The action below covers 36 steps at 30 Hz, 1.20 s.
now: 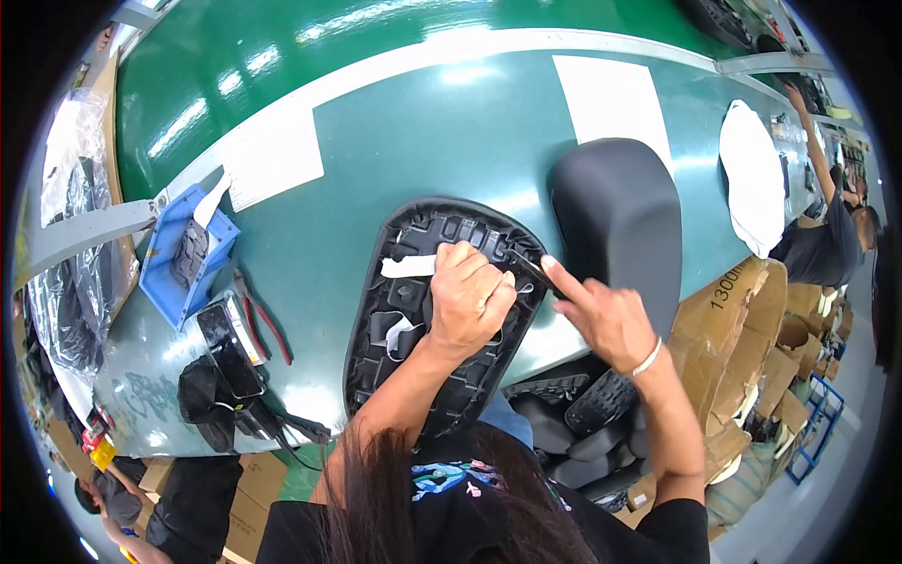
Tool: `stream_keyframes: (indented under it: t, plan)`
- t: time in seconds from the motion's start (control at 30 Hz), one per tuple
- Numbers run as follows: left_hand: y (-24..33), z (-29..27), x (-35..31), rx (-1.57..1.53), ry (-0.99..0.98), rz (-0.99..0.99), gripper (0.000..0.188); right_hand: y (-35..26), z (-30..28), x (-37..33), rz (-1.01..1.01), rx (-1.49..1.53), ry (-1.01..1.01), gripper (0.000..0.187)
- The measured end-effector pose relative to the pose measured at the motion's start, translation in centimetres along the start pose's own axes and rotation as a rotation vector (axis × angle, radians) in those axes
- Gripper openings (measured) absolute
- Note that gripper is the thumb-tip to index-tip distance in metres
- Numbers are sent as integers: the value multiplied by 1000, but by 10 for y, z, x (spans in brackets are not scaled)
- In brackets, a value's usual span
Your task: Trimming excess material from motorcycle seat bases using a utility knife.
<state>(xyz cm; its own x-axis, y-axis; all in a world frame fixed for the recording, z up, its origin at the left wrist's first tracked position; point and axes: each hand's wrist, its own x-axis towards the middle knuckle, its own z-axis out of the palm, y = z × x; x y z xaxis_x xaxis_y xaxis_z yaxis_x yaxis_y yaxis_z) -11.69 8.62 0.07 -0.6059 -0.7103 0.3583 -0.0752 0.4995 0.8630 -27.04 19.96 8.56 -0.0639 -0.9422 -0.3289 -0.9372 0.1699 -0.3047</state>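
Observation:
A black seat (406,297) lies upside down at the table's near edge, its ribbed plastic underside facing up. My left hand (470,299) is a closed fist over its middle; what the fingers grip is hidden. A white strip (408,267) sticks out beside its knuckles. Lower on the base shows a black strap (381,328) with a white tag. From the right, my right hand (606,321) grips a slim dark tool (532,267), index finger stretched along it. The thin tip meets the base near its upper right corner; the tool's kind is unclear.
Right of it stands another black seat (615,216), padded side up. At left are a blue bin (221,246), red-handled pliers (262,320) and a phone (230,348). More seats (578,442) lie below the edge, beside cardboard (728,329). A co-worker (827,235) stands far right.

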Motion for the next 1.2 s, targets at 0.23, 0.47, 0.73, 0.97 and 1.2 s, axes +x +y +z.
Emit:
stream_keyframes:
  t: [0.23,0.47,0.73,0.97,1.2]
  plan:
    - [-2,-14,-1,-376,121,-169,18,-35,30,-53,258,279,208,49]
    - [-1,-9,-2,-454,91,-51,19,-21,6,-5,185,59,118,50]
    - [6,-24,5,-574,33,-61,17,-49,33,-39,399,397,259,49]
    - [37,-40,41,327,-592,-243,35,-42,17,-25,495,511,56,48]
    - [-4,-24,29,173,-650,110,29,-44,25,-27,515,592,-61,52]
